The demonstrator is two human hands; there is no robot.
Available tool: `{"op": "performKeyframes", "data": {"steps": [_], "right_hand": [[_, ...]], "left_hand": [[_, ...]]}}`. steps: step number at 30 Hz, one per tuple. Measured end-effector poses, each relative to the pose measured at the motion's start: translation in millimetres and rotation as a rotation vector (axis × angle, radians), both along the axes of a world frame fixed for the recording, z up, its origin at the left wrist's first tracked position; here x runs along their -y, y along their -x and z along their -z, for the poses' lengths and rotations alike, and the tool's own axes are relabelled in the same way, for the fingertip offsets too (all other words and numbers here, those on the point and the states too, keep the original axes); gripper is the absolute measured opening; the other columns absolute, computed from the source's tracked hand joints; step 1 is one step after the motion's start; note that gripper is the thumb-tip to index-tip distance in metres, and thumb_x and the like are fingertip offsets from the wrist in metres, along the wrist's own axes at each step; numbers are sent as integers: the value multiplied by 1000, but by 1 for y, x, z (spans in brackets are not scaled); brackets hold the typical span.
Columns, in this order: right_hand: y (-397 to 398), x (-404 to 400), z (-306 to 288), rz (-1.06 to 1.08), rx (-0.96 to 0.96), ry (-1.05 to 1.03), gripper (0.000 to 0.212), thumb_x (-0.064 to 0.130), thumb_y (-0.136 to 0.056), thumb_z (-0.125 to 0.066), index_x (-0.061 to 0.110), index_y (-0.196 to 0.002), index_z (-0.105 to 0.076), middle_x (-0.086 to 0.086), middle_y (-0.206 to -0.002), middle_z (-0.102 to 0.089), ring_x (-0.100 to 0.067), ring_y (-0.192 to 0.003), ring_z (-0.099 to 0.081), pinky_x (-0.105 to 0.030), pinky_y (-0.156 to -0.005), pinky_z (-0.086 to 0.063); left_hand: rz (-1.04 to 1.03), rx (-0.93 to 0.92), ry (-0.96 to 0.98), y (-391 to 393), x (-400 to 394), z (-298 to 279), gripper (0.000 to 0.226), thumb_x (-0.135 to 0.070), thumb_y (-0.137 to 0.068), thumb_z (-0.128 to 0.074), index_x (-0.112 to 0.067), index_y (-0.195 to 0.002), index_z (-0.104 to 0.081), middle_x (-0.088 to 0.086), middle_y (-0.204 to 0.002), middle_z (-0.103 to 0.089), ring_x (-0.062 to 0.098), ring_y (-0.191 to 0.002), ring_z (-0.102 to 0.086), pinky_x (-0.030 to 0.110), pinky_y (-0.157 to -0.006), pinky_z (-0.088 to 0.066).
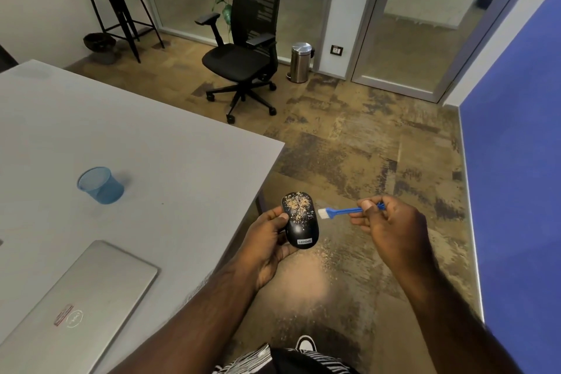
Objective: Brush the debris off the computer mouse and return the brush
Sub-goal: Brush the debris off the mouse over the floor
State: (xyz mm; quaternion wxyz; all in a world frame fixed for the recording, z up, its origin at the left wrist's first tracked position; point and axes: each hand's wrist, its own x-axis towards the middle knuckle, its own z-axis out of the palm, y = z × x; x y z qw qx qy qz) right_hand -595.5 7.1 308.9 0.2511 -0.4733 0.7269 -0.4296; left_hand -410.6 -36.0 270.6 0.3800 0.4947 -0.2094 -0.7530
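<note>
Holding the mouse [299, 222] off the tabletop [136, 143] edge, out over the floor [349, 155], left hand [270, 240] has a closed grip on its left side, thumb on the rim. Debris [299, 206] is thick over the front half, near the wheel. Right hand [391, 222] pinches the blue brush [349, 210] by the handle end, closed grip, bristles just beside the mouse's right edge; can't tell if they touch. Risks: the pinch sits far back on the handle, so a firm stroke could twist or flick the brush loose. Left hand only holds one side, so sideways brush pressure could push the mouse out and drop it. Sweeping toward the left sends grit onto the tabletop and laptop [82, 307]. Some already looks scattered on the floor below. Blue cup [101, 185], likely the brush's home, sits well apart on the tabletop.
</note>
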Motion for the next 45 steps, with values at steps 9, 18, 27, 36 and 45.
{"op": "performKeyframes", "data": {"steps": [9, 18, 27, 36, 45], "right_hand": [[6, 10, -1, 29, -40, -40, 14, 16, -96, -59, 21, -86, -66, 1, -70, -74, -9, -67, -75, -43, -73, -63], [6, 17, -2, 64, -63, -51, 12, 16, -96, -59, 9, -95, -69, -2, -72, -74, -9, -65, -74, -41, -71, -63], [8, 21, -4, 62, -70, -58, 14, 16, -97, -58, 8, -94, -69, -2, -72, -75, -10, -64, -75, -41, -70, -63], [8, 22, -8, 50, -30, -47, 14, 15, -97, -58, 15, -85, -66, -3, -71, -74, -10, -62, -74, -39, -69, -63], [11, 29, -12, 25, -77, -62, 15, 16, -98, -56, 7, -95, -68, -4, -73, -74, -8, -62, -74, -33, -67, -62]], "left_hand": [[32, 4, 10, 3, 2, 3, 30, -5, -99, -40, -13, -100, -69, 4, -84, -77, 21, -86, -67, 42, -79, -57], [53, 1, 35, 5, 1, 3, 29, -5, -98, -41, -13, -99, -69, 2, -80, -77, 19, -84, -66, 42, -81, -57], [45, 4, 32, 3, 0, 6, 27, -6, -98, -43, -15, -103, -68, -1, -79, -77, 18, -83, -67, 34, -67, -58], [59, -7, 47, 4, 0, 8, 26, -7, -98, -43, -14, -106, -67, -1, -82, -77, 17, -82, -67, 35, -70, -58], [103, 15, 31, 5, -5, 17, 29, -9, -97, -47, -8, -121, -61, 10, -105, -73, 21, -92, -67, 40, -78, -58]]}}
